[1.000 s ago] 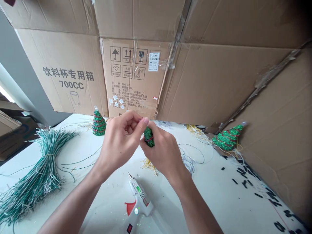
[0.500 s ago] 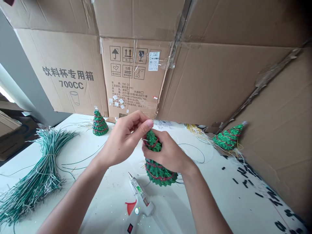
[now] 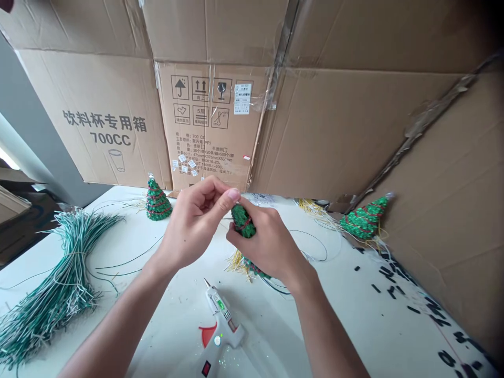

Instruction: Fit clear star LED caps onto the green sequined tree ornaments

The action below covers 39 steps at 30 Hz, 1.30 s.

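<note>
A small green tinsel Christmas tree [image 3: 243, 220] with red trim sits in my right hand [image 3: 272, 239], whose fingers wrap round it and hide much of its body. My left hand [image 3: 192, 218] is closed in a pinch at the tree's top, its thumb against the fingers; what lies in the pinch is too small to make out. Below both hands, a white hot glue gun [image 3: 222, 315] with a red trigger lies on the table, its nozzle pointing away from me. Behind the held tree, a bunch of yellow-white strands [image 3: 238, 263] shows in part.
A bundle of green wire ties [image 3: 71, 273] lies at the left. One finished tree [image 3: 158, 202] stands behind it, another tree [image 3: 365, 218] leans at the right. Black scraps [image 3: 389, 273] are scattered on the right of the white table [image 3: 326, 320]. Cardboard [image 3: 205, 31] walls the back.
The held tree has tilted and turned in my right hand, so its wide base no longer shows below the hand. The yellow-white strands behind it show more. My left hand stays at its top.
</note>
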Motion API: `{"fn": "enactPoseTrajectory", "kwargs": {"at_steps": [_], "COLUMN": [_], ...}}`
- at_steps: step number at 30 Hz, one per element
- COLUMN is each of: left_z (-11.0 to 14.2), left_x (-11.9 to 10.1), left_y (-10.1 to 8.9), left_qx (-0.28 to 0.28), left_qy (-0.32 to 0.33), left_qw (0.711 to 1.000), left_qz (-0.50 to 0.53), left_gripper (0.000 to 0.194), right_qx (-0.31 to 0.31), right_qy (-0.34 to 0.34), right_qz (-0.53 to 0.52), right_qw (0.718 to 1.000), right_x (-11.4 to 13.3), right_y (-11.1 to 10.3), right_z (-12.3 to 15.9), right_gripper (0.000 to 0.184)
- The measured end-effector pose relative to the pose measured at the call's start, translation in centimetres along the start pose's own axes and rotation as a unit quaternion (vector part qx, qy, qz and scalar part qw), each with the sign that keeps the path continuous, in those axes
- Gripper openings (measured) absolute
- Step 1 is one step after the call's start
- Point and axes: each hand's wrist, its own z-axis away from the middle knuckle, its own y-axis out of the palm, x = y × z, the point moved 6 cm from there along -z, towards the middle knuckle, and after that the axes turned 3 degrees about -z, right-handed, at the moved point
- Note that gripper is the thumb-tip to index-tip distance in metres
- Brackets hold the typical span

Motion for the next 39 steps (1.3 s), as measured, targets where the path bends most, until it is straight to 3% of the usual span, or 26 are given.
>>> {"fn": "enactPoseTrajectory", "kwargs": {"at_steps": [3, 5, 9, 11, 13, 16, 17, 18, 20, 22, 24, 27, 29, 33, 35, 39], "left_z": [0.4, 0.6, 0.3, 0.2, 0.3, 0.5, 0.6, 0.5, 0.4, 0.2, 0.1, 0.2, 0.3, 0.4, 0.3, 0.3], "left_x": [-0.2, -0.2, -0.1, -0.1, -0.3, -0.9, -1.0, -1.0, -0.9, -0.7, -0.4, 0.1, 0.2, 0.2, -0.1, -0.6], "left_y": [-0.3, -0.6, -0.6, -0.3, 0.2, 0.6, 0.6, 0.5, 0.2, -0.1, -0.5, -0.8, -0.8, -0.5, -0.3, 0.4], "left_qx": [-0.070, -0.088, -0.039, 0.012, 0.068, 0.124, 0.127, 0.123, 0.097, 0.050, -0.009, -0.073, -0.069, 0.006, 0.041, 0.097], "left_qy": [-0.010, -0.015, -0.003, 0.001, 0.007, 0.024, 0.026, 0.026, 0.022, 0.021, 0.012, -0.013, -0.029, -0.068, -0.073, -0.056], "left_qw": [0.997, 0.995, 0.999, 1.000, 0.997, 0.989, 0.988, 0.989, 0.993, 0.998, 1.000, 0.996, 0.996, 0.997, 0.996, 0.991], "left_qz": [-0.033, -0.038, -0.021, 0.006, 0.043, 0.077, 0.079, 0.078, 0.058, 0.018, -0.020, -0.048, -0.041, 0.019, 0.039, 0.076], "left_gripper": [0.039, 0.040, 0.038, 0.034, 0.028, 0.023, 0.024, 0.025, 0.028, 0.031, 0.035, 0.039, 0.038, 0.035, 0.032, 0.030], "right_qx": [-0.091, -0.102, 0.010, 0.083, 0.174, 0.350, 0.373, 0.365, 0.262, 0.125, 0.015, -0.084, -0.056, 0.090, 0.148, 0.252], "right_qy": [-0.042, -0.052, -0.041, -0.041, -0.041, -0.036, -0.033, -0.033, -0.033, -0.026, -0.020, -0.035, -0.047, -0.058, -0.055, -0.034], "right_qz": [0.149, 0.162, -0.010, -0.134, -0.267, -0.449, -0.470, -0.461, -0.355, -0.177, -0.003, 0.137, 0.093, -0.121, -0.206, -0.362], "right_qw": [0.984, 0.980, 0.999, 0.987, 0.947, 0.821, 0.799, 0.808, 0.897, 0.976, 1.000, 0.986, 0.993, 0.987, 0.966, 0.897], "right_x": [1.0, 1.2, 0.3, -0.3, -0.8, -0.5, -0.4, -0.3, -0.3, -0.2, 0.3, 0.9, 0.7, -0.1, -0.5, -0.8], "right_y": [0.2, 0.5, 0.6, 0.5, 0.8, 2.0, 2.2, 2.2, 1.7, 0.8, 0.2, 0.0, 0.3, 0.5, 0.4, 1.2], "right_z": [-0.1, -0.3, -0.6, -0.5, -0.2, 0.8, 1.0, 0.9, 0.2, -0.3, -0.4, -0.3, -0.5, -0.5, -0.4, 0.1], "right_gripper": [0.014, 0.012, 0.014, 0.015, 0.015, 0.019, 0.020, 0.020, 0.017, 0.014, 0.016, 0.016, 0.014, 0.016, 0.016, 0.015]}}
